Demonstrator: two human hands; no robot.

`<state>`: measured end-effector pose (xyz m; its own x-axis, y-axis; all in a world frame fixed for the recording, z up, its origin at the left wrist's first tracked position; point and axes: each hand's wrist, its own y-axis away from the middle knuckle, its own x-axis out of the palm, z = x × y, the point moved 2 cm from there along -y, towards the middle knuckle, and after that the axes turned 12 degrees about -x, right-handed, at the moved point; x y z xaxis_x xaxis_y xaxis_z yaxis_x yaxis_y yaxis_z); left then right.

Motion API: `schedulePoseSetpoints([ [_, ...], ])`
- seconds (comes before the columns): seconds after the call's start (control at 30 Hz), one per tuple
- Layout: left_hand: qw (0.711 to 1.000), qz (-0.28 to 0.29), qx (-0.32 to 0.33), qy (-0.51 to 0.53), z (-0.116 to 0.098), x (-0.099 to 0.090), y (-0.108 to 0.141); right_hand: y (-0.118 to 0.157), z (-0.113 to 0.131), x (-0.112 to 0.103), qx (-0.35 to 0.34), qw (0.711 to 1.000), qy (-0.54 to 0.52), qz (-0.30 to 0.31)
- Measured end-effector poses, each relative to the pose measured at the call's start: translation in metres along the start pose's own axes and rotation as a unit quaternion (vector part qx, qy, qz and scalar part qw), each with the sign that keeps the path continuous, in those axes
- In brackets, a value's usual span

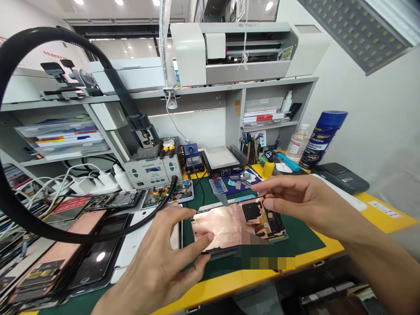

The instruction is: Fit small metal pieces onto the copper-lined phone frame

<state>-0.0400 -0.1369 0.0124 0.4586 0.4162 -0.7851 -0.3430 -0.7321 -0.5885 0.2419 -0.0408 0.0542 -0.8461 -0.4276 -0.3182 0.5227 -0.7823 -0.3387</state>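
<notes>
An opened phone point(218, 223), its inside lined with shiny copper-coloured foil, is tilted between my hands above the green mat. My left hand point(164, 253) grips its left end, with the thumb on the foil and other fingers at the edges. Closed on the upper right edge is my right hand point(305, 201), thumb against the frame and index finger just beyond it. Black patches and bits of circuit board show at the phone's right end. A pixelated patch hides part of the lower edge.
A thick black hose point(49, 234) loops across the left from a hot-air station point(152, 170). Stacked phone parts point(49, 262) lie below it. Behind the phone stand a heating plate point(221, 157) and soldering station point(192, 155). A blue spray can point(323, 138) stands right.
</notes>
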Motion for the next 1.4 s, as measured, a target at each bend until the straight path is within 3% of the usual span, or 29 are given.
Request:
schedulePoseSetpoints([
  [0.27,0.999,-0.031,-0.01,0.011,-0.003,0.002,0.002,-0.002,-0.002,-0.001,-0.001,1.0,-0.011,0.008],
  [0.5,0.988,0.002,-0.109,0.106,-0.005,0.006,0.0,-0.007,-0.008,-0.003,0.016,0.998,-0.049,0.021],
  [0.6,0.983,0.022,-0.149,0.102,-0.001,0.01,-0.005,-0.008,-0.012,-0.006,0.021,0.998,-0.043,0.036],
  [0.73,0.987,0.05,-0.137,0.073,0.011,0.018,-0.016,-0.012,-0.022,-0.009,0.042,0.996,-0.028,0.077],
  [0.8,0.981,0.031,-0.163,0.097,0.019,0.02,-0.026,-0.017,-0.028,-0.011,0.048,0.996,-0.062,0.042],
  [0.87,0.948,-0.016,-0.25,0.196,0.027,0.02,-0.038,-0.021,-0.034,-0.013,0.056,0.989,-0.131,-0.043],
  [0.93,0.854,-0.036,-0.383,0.35,0.031,0.023,-0.051,-0.024,-0.039,-0.012,0.073,0.968,-0.212,-0.114],
  [1.0,0.742,0.015,-0.478,0.47,0.026,0.03,-0.063,-0.026,-0.04,-0.007,0.079,0.951,-0.262,-0.146],
  [1.07,0.671,0.075,-0.503,0.539,0.015,0.04,-0.073,-0.028,-0.039,0.001,0.075,0.943,-0.287,-0.153],
  [1.13,0.649,0.087,-0.491,0.575,0.006,0.049,-0.08,-0.028,-0.037,0.01,0.07,0.936,-0.308,-0.155],
  [1.27,0.664,0.048,-0.463,0.584,0.001,0.057,-0.09,-0.026,-0.032,0.02,0.061,0.93,-0.329,-0.156],
  [1.4,0.674,0.081,-0.45,0.581,0.0,0.053,-0.096,-0.019,-0.039,0.025,0.05,0.942,-0.301,-0.142],
])
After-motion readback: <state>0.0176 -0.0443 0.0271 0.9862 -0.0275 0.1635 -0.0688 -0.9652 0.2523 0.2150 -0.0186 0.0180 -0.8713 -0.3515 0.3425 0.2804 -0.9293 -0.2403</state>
